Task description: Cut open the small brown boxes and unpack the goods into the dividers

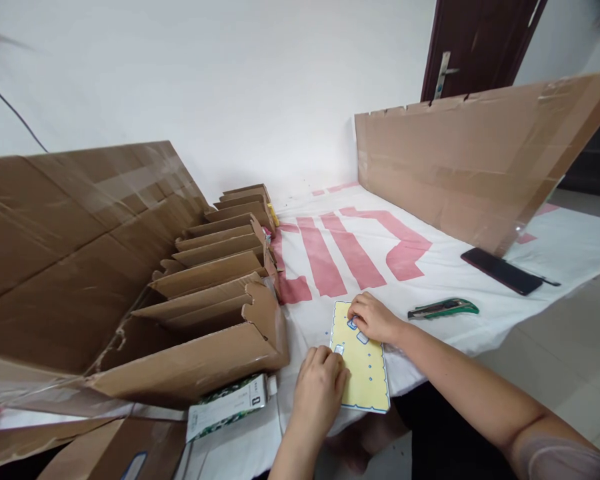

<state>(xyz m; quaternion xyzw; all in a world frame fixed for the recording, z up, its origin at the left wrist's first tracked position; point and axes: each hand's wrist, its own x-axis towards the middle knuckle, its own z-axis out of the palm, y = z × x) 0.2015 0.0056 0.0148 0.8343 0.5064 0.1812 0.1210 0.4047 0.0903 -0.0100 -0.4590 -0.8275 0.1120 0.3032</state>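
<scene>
A yellow card (364,371) with a blue-and-white edge lies flat on the white sheet in front of me. My left hand (320,393) rests on its left edge, fingers curled, fingertips by a small white sticker (339,349). My right hand (375,317) sits on the card's top right corner, fingers bent and pressed down on another small sticker (353,325). A third sticker (363,338) lies just below that hand.
Several open cardboard boxes (215,280) stand in a row at left. A green utility knife (443,308) and a dark phone (503,270) lie to the right. A large cardboard panel (480,160) stands at back right. A green-white packet (230,403) lies near the table's front edge.
</scene>
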